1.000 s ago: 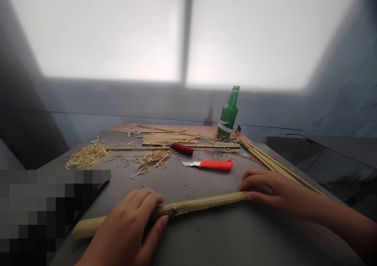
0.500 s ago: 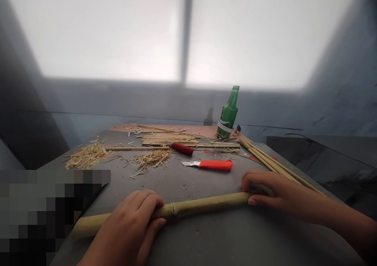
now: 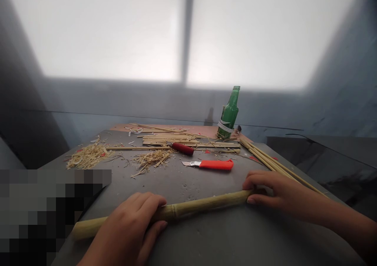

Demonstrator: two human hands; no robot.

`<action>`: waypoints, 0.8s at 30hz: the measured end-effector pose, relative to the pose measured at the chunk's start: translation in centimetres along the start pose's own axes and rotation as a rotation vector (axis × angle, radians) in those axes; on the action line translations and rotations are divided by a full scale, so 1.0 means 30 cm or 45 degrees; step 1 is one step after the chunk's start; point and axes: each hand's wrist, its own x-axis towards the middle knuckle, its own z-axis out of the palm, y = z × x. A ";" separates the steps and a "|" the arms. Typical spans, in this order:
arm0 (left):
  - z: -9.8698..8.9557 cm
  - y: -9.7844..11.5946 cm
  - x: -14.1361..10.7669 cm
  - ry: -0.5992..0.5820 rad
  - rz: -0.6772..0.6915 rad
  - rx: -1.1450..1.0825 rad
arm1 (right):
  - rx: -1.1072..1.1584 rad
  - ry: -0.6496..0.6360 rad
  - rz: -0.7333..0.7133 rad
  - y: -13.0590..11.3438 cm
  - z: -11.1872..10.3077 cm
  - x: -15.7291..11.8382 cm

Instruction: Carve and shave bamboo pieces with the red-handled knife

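Observation:
A bamboo pole [image 3: 206, 204] with a raised node ring lies across the near part of the grey table [image 3: 200, 242]. My left hand [image 3: 134, 219] is closed over it just left of the node, fingers on the far side and thumb on the near side. Near the pole's right end, my right hand [image 3: 265, 187] grips it between fingers and thumb. Beyond the pole lies a red-orange utility knife [image 3: 215, 164], blade out to the left. A knife with a dark red handle [image 3: 183, 148] rests behind it, its tip by the bamboo strips.
Thin bamboo strips [image 3: 171, 139] lie across the back of the table, and longer sticks [image 3: 271, 164] along the right edge. Two heaps of shavings, one left [image 3: 88, 156] and one central [image 3: 153, 160], sit nearby. A green bottle [image 3: 229, 113] stands at the back right.
My left hand has slid very slightly right along the pole, toward the node. The knives and strips have stayed put.

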 end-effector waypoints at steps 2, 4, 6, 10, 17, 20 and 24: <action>-0.010 0.000 0.004 -0.043 -0.005 0.009 | -0.009 0.094 -0.021 0.000 -0.001 -0.002; -0.018 -0.006 0.008 -0.081 -0.020 0.017 | -0.014 0.216 -0.073 0.002 -0.002 -0.004; -0.022 -0.016 0.009 -0.093 -0.042 0.037 | -0.038 0.336 -0.154 0.005 -0.002 -0.005; -0.024 -0.025 0.010 -0.104 -0.105 0.114 | -0.165 0.558 -0.329 0.003 0.001 -0.007; -0.047 0.025 0.028 -0.361 -0.223 0.308 | -0.343 0.713 -0.377 -0.015 0.020 -0.016; -0.051 0.039 0.031 -0.356 -0.233 0.364 | -0.513 0.641 -0.378 -0.005 0.039 -0.011; -0.056 0.050 0.034 -0.470 -0.299 0.412 | -0.634 0.639 -0.365 -0.002 0.057 -0.003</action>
